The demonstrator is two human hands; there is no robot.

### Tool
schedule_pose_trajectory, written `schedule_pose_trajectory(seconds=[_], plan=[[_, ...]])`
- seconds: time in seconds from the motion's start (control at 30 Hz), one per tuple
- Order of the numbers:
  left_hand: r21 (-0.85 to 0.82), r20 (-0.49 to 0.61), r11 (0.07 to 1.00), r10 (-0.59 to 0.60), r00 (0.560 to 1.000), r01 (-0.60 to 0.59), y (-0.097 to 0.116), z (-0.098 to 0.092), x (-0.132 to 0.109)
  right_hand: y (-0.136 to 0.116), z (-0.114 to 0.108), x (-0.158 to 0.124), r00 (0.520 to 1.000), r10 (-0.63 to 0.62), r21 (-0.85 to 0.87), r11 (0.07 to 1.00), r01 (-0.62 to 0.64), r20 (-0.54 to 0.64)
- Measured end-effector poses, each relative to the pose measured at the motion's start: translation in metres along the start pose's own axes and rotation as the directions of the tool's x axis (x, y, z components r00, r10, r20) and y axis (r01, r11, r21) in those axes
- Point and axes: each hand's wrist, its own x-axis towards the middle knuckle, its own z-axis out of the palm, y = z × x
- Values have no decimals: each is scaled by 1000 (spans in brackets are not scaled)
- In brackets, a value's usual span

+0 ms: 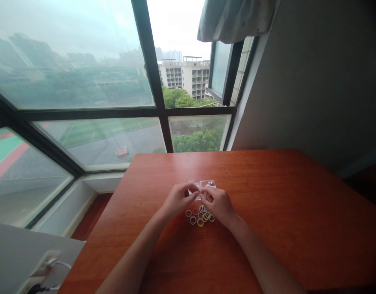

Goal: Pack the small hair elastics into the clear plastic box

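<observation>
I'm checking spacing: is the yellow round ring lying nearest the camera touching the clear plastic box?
Apart. In the head view, other rings and reddish-brown wooden table show between the yellow ring and the clear plastic box.

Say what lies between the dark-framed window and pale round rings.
Head view: reddish wooden tabletop, clear plastic box, fingertips of left hand and right hand.

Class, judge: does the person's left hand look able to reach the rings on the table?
Probably yes: the rings lie on the table close to the left hand, and nothing visible blocks that side, though the right hand is near their other side.
</observation>
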Motion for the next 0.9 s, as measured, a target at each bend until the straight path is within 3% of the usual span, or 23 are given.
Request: schedule_pose_trajectory(seconds=[0.13,0.3,0.43,0.7,0.9], plan=[[9,-47,1000,12,999,-12,-3,5,3,-1,0,1,1000,11,18,1000,-11,10],[232,-176,973,39,984,3,-11,3,11,0,-1,3,999,0,69,998,-2,35],[365,-203,931,52,978,26,-18,-2,17,-4,-4,2,990,35,-44,999,-29,140],[362,-174,932,39,984,27,-24,-13,9,-21,-13,-2,926,49,-182,983,22,375],[303,-205,952,27,978,37,-26,-23,2,-28,-10,-1,898,43,-270,959,86,438]])
